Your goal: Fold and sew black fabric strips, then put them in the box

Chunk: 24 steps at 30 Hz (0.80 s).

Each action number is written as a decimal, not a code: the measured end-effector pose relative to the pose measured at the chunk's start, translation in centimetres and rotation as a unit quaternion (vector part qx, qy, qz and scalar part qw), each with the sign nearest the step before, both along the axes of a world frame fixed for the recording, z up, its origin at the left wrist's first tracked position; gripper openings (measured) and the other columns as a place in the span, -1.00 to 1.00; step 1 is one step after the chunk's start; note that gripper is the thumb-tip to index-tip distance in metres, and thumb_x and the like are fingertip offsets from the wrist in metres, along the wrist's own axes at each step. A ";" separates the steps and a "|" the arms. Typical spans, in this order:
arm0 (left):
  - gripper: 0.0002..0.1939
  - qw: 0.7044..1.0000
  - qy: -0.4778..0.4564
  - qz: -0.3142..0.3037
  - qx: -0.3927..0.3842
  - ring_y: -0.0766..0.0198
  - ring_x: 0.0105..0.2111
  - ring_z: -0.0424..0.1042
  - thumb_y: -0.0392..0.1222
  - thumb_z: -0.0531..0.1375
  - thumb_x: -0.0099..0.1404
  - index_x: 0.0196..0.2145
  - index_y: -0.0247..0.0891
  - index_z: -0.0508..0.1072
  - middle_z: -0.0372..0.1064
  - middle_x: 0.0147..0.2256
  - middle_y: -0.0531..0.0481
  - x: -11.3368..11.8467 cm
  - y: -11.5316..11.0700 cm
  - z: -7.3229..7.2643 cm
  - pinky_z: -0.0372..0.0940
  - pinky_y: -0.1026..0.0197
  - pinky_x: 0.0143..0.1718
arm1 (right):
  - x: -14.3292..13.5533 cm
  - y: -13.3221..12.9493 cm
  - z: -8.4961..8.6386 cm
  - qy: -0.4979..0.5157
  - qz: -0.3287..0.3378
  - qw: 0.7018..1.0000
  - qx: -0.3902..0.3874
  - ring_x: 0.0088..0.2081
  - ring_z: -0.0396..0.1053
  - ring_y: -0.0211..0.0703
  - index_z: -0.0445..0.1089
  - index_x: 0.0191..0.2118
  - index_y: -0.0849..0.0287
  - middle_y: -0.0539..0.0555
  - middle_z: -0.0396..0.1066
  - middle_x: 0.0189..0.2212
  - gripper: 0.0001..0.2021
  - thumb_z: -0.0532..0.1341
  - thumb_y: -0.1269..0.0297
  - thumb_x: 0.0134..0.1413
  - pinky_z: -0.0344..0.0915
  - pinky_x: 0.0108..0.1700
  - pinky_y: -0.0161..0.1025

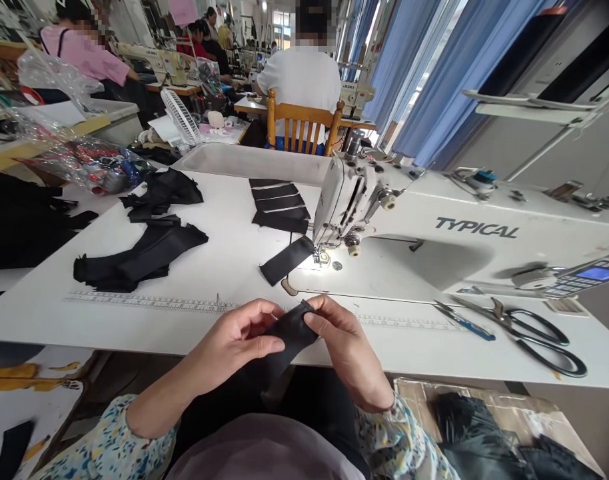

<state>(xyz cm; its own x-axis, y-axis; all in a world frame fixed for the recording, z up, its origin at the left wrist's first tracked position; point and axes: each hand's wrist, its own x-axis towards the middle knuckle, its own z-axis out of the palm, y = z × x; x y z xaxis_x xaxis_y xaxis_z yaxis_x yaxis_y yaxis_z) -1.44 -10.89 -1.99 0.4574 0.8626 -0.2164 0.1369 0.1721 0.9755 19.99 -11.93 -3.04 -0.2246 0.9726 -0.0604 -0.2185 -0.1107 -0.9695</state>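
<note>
Between my two hands, at the table's front edge, is a piece of black fabric [292, 333]. My left hand [237, 340] pinches its left side, thumb on top. With thumb and forefinger closed, my right hand [342, 337] grips its upper right corner. Just beyond them, a black fabric strip [287, 260] lies with one end at the presser foot [318, 255] of the white sewing machine [424, 220]. Several short black strips [279, 200] lie side by side behind it.
Piles of black cut pieces [139, 253] lie at left on the white table [224, 243]. A ruler scale [149, 302] runs along the front. Large scissors [529, 337] and blue-handled snips [467, 321] lie at right. A person in white [302, 77] sits ahead on a wooden chair [304, 117].
</note>
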 end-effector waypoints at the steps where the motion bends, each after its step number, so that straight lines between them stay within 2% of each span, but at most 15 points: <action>1: -0.70 1.000 -0.008 -0.011 -0.012 0.19 -0.20 0.44 -0.06 0.31 0.31 -0.04 -0.16 0.48 0.47 -0.22 0.01 0.0 0.0 0.0 0.33 0.24 -0.22 | 0.0 0.1 0.0 -0.002 -0.004 1.000 0.003 -0.29 0.22 -0.22 0.45 -0.27 0.13 -0.03 0.34 -0.37 -0.86 0.27 0.19 0.27 0.18 -0.17 -0.25; 4: -0.66 1.000 -0.008 -0.022 -0.012 0.13 -0.12 0.47 -0.05 0.30 0.34 0.04 -0.13 0.48 0.50 -0.15 -0.03 0.0 0.0 0.4 0.37 0.21 -0.16 | -0.3 0.3 0.2 -0.028 -0.005 1.000 0.011 -0.27 0.24 -0.21 0.46 -0.25 0.14 -0.02 0.36 -0.35 -0.86 0.26 0.19 0.27 0.19 -0.16 -0.25; 7: -0.69 0.999 -0.012 0.015 0.044 0.13 -0.07 0.46 -0.01 0.30 0.35 0.00 -0.13 0.52 0.50 -0.09 -0.04 0.4 0.5 1.1 0.38 0.21 -0.10 | -0.9 0.3 0.6 -0.070 0.011 0.997 0.030 -0.26 0.26 -0.20 0.47 -0.24 0.13 -0.01 0.39 -0.34 -0.84 0.25 0.16 0.27 0.20 -0.15 -0.24; 11: -0.78 0.989 0.010 0.095 0.115 0.28 -0.35 0.40 0.00 0.29 0.36 -0.25 -0.22 0.57 0.45 -0.37 0.02 1.5 1.2 1.6 0.31 0.30 -0.33 | -1.2 0.1 0.7 -0.105 0.018 0.993 0.054 -0.28 0.25 -0.20 0.49 -0.25 0.12 -0.02 0.38 -0.35 -0.82 0.24 0.14 0.29 0.20 -0.16 -0.24; 14: -0.76 0.990 -0.014 0.117 0.076 0.31 -0.44 0.35 0.00 0.30 0.34 -0.31 -0.24 0.57 0.38 -0.47 0.06 2.0 1.6 1.2 0.31 0.30 -0.39 | -0.6 0.1 0.4 -0.088 0.018 0.995 0.043 -0.27 0.25 -0.20 0.49 -0.28 0.12 -0.03 0.37 -0.36 -0.80 0.22 0.14 0.32 0.19 -0.15 -0.24; 19: -0.63 0.988 -0.103 0.111 -0.019 0.19 -0.38 0.47 0.12 0.27 0.35 -0.28 -0.30 0.59 0.49 -0.40 -0.06 2.0 1.8 0.4 0.40 0.22 -0.34 | 0.2 0.3 -0.2 -0.050 0.019 0.999 0.009 -0.24 0.29 -0.17 0.50 -0.28 0.13 -0.01 0.41 -0.34 -0.78 0.21 0.14 0.32 0.20 -0.11 -0.23; 21: -0.56 0.988 -0.107 0.109 -0.013 0.17 -0.34 0.48 0.18 0.22 0.38 -0.27 -0.29 0.59 0.50 -0.37 -0.08 2.1 1.7 0.4 0.41 0.20 -0.31 | 0.1 0.3 -0.3 -0.042 0.013 0.999 0.000 -0.25 0.29 -0.17 0.51 -0.28 0.13 -0.01 0.41 -0.34 -0.78 0.21 0.14 0.32 0.20 -0.11 -0.23; 24: -0.65 0.993 -0.053 0.095 0.034 0.27 -0.39 0.40 0.11 0.27 0.36 -0.32 -0.27 0.57 0.42 -0.43 0.02 2.3 1.5 0.7 0.34 0.28 -0.32 | -0.1 0.3 -0.3 -0.041 0.011 0.999 0.000 -0.24 0.29 -0.16 0.51 -0.24 0.11 -0.02 0.39 -0.35 -0.80 0.22 0.13 0.32 0.20 -0.12 -0.23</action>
<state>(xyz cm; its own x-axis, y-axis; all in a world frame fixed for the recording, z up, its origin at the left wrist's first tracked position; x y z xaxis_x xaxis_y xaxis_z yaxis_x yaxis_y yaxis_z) 0.82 -9.39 -1.31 0.3014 0.9468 -0.1131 0.0041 0.1173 0.9931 19.89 -11.63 -3.36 -0.2401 0.9675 -0.0792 -0.1363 -0.1144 -0.9841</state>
